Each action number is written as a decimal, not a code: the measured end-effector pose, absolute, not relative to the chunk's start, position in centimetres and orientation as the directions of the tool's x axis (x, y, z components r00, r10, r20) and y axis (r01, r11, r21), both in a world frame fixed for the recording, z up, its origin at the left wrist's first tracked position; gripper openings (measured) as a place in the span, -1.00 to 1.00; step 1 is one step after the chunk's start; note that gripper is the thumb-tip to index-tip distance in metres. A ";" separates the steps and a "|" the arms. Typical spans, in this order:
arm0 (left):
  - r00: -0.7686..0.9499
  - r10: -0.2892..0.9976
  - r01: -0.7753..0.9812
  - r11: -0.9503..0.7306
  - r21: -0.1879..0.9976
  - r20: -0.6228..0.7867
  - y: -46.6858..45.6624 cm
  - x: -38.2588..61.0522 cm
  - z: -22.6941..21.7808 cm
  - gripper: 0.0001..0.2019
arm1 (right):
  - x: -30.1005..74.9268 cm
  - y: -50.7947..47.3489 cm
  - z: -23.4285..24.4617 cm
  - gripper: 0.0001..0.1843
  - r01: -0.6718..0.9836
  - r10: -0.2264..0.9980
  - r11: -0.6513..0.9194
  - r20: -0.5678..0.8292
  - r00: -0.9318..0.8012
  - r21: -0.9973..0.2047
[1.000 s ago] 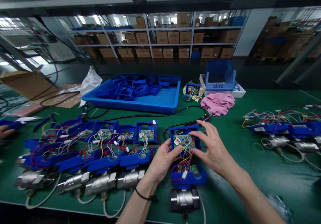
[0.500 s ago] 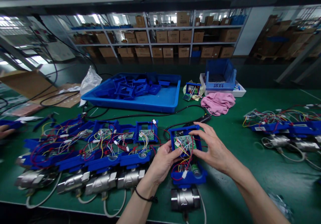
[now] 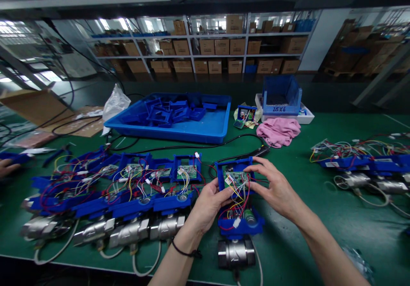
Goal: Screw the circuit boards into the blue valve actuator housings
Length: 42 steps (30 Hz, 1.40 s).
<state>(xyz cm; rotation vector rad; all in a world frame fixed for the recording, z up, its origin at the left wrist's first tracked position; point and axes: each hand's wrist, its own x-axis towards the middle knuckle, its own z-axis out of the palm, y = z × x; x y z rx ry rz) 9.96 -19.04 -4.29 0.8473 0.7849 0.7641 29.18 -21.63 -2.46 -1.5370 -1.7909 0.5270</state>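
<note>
Your left hand (image 3: pixel 208 202) pinches the left side of a rectangular blue plastic frame (image 3: pixel 233 165) between thumb and fingers, the thumb by the lower corner of its green circuit board (image 3: pixel 236 178). Your right hand (image 3: pixel 277 188) curves thumb and forefinger, tips apart, at the frame's right side (whether they pinch anything, I cannot tell). Just nearer you, a blue plastic housing (image 3: pixel 229 226) tops a silvery metal valve (image 3: pixel 236 254), near the green tabletop's (image 3: pixel 301 162) front edge. Farther back lies a shallow blue plastic tray (image 3: pixel 166 136).
</note>
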 end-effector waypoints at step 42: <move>0.307 0.885 -0.285 0.436 0.854 -0.349 -20.1 11.0 -3.8 -0.59 | 28.3 -21.3 -2.6 -0.73 0.761 0.961 0.246 0.254 -0.111 -0.600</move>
